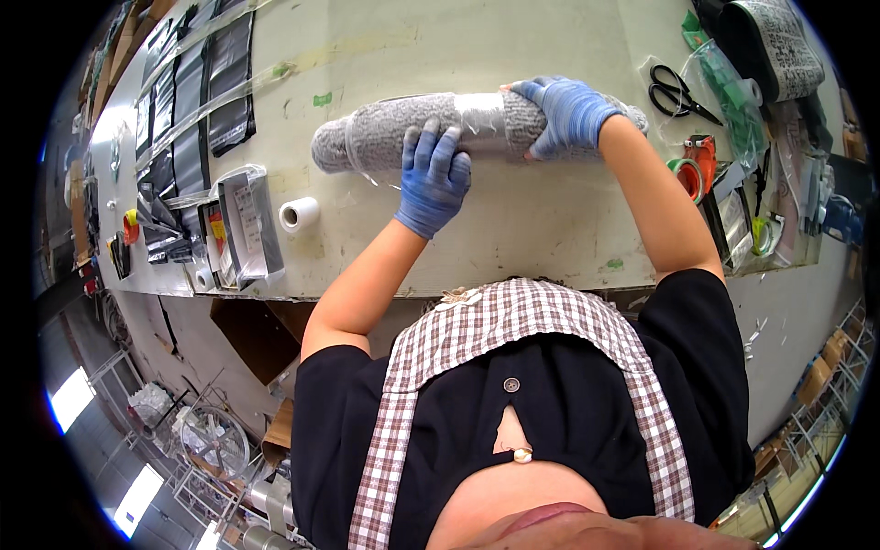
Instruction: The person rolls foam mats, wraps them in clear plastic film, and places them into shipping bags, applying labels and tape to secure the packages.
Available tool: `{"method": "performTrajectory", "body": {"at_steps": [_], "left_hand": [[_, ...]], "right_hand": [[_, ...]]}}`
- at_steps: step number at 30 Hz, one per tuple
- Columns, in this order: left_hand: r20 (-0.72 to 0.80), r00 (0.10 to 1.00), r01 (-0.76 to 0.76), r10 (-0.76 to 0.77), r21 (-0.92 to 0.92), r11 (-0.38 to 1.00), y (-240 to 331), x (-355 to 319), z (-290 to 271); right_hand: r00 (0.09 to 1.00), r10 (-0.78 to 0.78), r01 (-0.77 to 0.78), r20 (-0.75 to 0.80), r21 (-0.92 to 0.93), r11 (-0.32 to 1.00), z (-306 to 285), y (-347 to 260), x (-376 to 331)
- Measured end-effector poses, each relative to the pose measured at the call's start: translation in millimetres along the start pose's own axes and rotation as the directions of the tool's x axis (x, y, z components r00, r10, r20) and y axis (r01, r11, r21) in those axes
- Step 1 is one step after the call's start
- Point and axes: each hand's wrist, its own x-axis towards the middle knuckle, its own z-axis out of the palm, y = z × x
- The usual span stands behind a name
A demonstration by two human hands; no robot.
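A grey fluffy rolled rug [385,137] lies crosswise on the pale work table, with a shiny whitish band [480,117] around its middle. Some clear plastic film shows along its near edge. My left hand [434,179], in a blue glove with greyish fingertips, rests its stretched, slightly spread fingers on the roll's near side, left of the band. Its thumb is hidden. Over the right part of the roll, my right hand [566,119], also gloved in blue, is closed, thumb on the near side and fingers across the top.
Left of the roll are a small white roll [299,214], a grey box [246,229] and dark plastic bags [229,92]. To the right lie black scissors [678,94], an orange tape dispenser [700,163] and green-and-clear plastic [733,87]. A dark patterned roll [779,50] sits at far right.
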Motion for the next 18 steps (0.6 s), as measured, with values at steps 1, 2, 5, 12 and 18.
{"method": "performTrajectory", "body": {"at_steps": [1, 2, 5, 12, 18], "left_hand": [[0.050, 0.999, 0.023, -0.022, -0.024, 0.999, -4, 8, 3], [0.089, 0.994, 0.071, -0.065, -0.070, 0.995, -9, 13, 7], [0.085, 0.996, 0.023, -0.017, -0.078, 0.997, -29, 33, 10], [0.015, 0.997, 0.076, -0.074, -0.144, 0.987, -45, 89, -11], [0.191, 0.975, 0.127, -0.113, -0.063, 0.990, -48, 52, -5]], "right_hand": [[0.964, -0.100, 0.091, -0.248, -0.047, 0.995, 3, 4, -1], [0.855, -0.199, 0.161, -0.479, -0.120, 0.980, 6, 8, -5], [0.548, -0.322, 0.304, -0.772, -0.175, 0.937, 13, -2, -28], [0.579, -0.239, 0.019, -0.780, -0.280, 0.960, 42, -9, 0], [0.647, -0.216, 0.107, -0.731, -0.193, 0.975, 12, 20, 47]]}}
